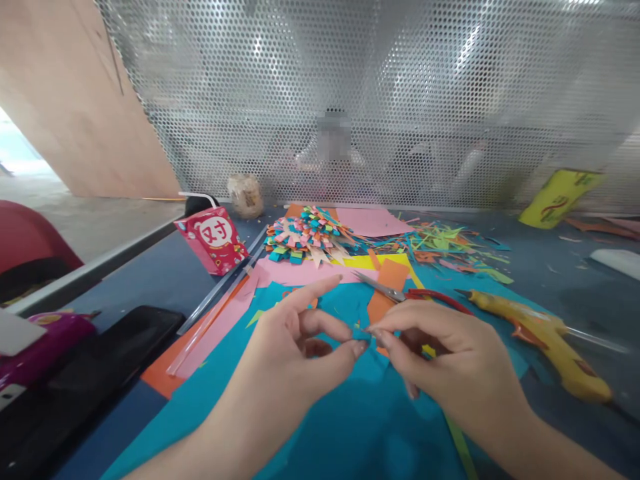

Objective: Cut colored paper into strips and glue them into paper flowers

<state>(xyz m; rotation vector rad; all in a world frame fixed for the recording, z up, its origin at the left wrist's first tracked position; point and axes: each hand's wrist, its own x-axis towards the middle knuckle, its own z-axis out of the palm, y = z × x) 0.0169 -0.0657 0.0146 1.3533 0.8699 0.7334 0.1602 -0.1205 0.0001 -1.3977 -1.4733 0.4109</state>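
Note:
My left hand [295,347] pinches a small blue paper piece [362,335] between thumb and index finger. On the other side of it, the thumb and index finger of my right hand [445,350] are closed at its edge. The piece is tiny and its shape is hard to make out. Below both hands lies a large blue paper sheet [350,420]. Scissors [385,288] with red handles lie just beyond my right hand, across an orange paper strip [393,277].
A pile of curled multicoloured paper pieces [305,233] and shredded strips [445,243] lie at the back. A yellow glue gun [545,327] is right. Left are a red drink carton [215,240], clear sticks [220,293] and a black phone [125,347]. Perforated metal [280,87] stands behind.

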